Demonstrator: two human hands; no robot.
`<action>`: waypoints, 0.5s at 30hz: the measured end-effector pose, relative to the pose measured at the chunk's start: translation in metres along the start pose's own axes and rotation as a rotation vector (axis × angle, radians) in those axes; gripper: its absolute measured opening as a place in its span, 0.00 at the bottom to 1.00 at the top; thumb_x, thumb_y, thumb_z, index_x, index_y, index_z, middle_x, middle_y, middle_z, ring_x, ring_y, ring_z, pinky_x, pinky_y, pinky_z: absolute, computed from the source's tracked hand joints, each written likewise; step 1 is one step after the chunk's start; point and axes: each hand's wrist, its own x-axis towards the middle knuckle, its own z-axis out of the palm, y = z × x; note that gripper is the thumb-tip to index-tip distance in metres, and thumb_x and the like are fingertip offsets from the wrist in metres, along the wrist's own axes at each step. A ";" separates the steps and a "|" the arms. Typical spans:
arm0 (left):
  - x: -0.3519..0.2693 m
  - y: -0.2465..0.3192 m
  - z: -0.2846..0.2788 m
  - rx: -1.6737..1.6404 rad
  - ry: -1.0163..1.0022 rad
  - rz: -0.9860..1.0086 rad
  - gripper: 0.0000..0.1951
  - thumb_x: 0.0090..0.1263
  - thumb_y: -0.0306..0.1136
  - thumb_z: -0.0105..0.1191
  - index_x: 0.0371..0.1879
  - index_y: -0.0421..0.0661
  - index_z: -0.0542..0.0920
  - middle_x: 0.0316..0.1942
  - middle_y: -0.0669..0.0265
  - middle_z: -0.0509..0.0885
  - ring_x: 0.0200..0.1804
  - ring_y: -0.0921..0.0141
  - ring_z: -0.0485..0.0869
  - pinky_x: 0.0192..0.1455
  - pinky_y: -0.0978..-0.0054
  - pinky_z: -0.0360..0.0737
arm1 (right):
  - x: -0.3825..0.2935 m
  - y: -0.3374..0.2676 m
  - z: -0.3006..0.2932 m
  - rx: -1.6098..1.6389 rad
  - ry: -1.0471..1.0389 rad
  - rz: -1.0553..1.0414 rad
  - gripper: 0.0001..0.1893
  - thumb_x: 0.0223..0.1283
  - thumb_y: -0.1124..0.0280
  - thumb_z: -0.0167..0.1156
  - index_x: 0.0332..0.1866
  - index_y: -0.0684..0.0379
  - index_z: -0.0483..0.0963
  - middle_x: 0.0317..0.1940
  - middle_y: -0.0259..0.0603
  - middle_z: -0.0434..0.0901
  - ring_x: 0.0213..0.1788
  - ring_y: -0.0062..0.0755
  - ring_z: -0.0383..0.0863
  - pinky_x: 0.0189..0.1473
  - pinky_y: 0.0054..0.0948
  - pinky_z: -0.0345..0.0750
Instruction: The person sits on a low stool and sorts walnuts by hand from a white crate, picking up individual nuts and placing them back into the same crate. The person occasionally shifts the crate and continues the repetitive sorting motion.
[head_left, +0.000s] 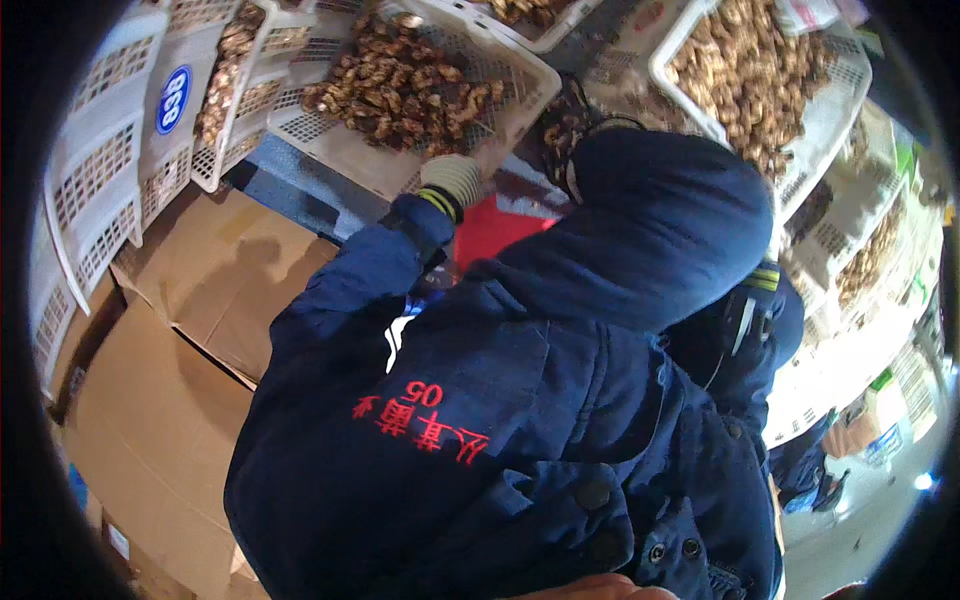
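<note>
My left hand (452, 178), in a pale knitted glove with a yellow-striped cuff, is at the near wall of a white plastic crate (343, 159). Its fingers are blurred, so its grip is unclear. Dark brown, knobbly mushroom-like pieces (409, 90) lie in that crate. On the right, a similar cuff shows beside the bulging navy jacket (667, 217). Only a sliver of my right hand (776, 246) appears there, near the white crates, and its fingers are hidden. Another white crate (829, 154) at the upper right holds lighter brown pieces (742, 82).
Perforated white crates (101, 161) stand stacked at the left, above large cardboard boxes (161, 390). More filled crates (862, 217) line the right side. A red object (487, 229) lies below my left hand. Part of another person (802, 461) is visible at the lower right.
</note>
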 end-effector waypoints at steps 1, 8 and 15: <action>0.006 0.005 -0.007 0.031 -0.105 -0.071 0.30 0.63 0.61 0.55 0.49 0.45 0.84 0.48 0.53 0.85 0.51 0.56 0.85 0.54 0.58 0.80 | -0.002 0.001 0.001 -0.004 0.004 -0.004 0.19 0.72 0.69 0.50 0.66 0.59 0.69 0.55 0.43 0.79 0.54 0.32 0.79 0.59 0.32 0.77; 0.000 0.018 -0.012 0.193 -0.072 -0.046 0.29 0.66 0.61 0.52 0.50 0.46 0.84 0.46 0.56 0.86 0.51 0.59 0.85 0.55 0.60 0.80 | 0.002 -0.003 0.007 0.021 0.005 -0.036 0.19 0.71 0.69 0.52 0.64 0.61 0.71 0.52 0.43 0.80 0.51 0.31 0.80 0.55 0.30 0.79; -0.003 0.017 -0.002 0.134 0.021 -0.028 0.26 0.67 0.59 0.53 0.43 0.45 0.85 0.37 0.55 0.87 0.45 0.56 0.85 0.47 0.58 0.80 | 0.006 -0.011 0.008 -0.099 -0.032 -0.130 0.18 0.70 0.69 0.54 0.62 0.62 0.73 0.49 0.43 0.82 0.48 0.30 0.81 0.52 0.28 0.80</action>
